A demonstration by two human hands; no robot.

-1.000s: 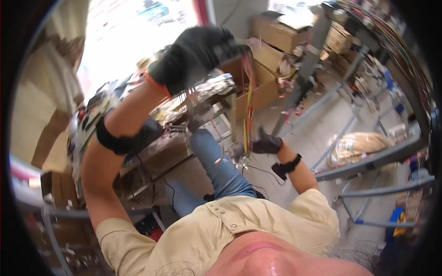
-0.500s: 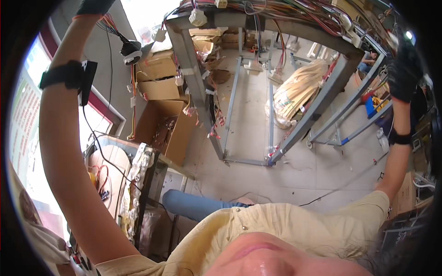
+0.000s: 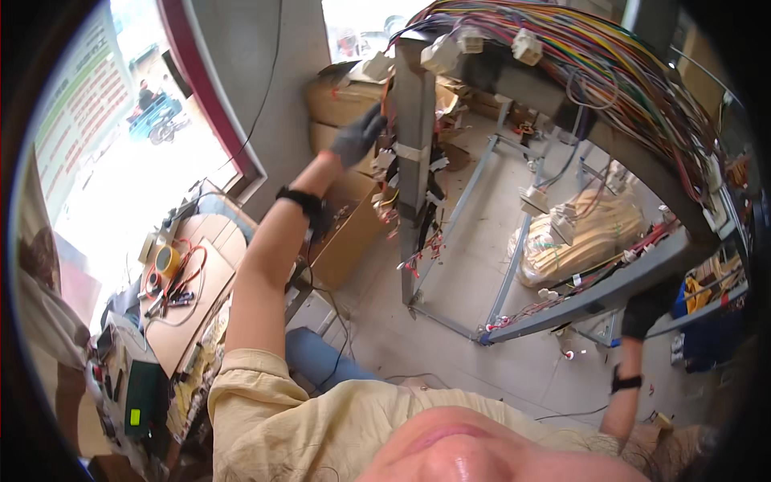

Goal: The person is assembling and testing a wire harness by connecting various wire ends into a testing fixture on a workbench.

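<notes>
My left hand [image 3: 359, 138], in a dark grey glove, reaches to the left post [image 3: 414, 120] of a grey metal frame. Its fingers are stretched out beside the wires and white connectors hanging along that post; I see nothing held. A thick bundle of coloured wires [image 3: 610, 48] with white plug connectors [image 3: 527, 46] lies over the frame's top bar. At lower right my right hand [image 3: 646, 312], in a black glove, is by the frame's right beam [image 3: 598, 289]. Its fingers are dark and blurred, so their grip does not show.
A cardboard box [image 3: 349, 249] stands left of the frame. Further left, a worktable holds a board [image 3: 201, 301], yellow tape [image 3: 167, 262] and red cable. A plastic-wrapped pale bundle [image 3: 582, 241] lies on the floor inside the frame. A blue bin [image 3: 691, 297] stands at right.
My view has swung left. My left hand has come down from the upper left to the left post; my right hand has moved down from the upper right to the right beam.
</notes>
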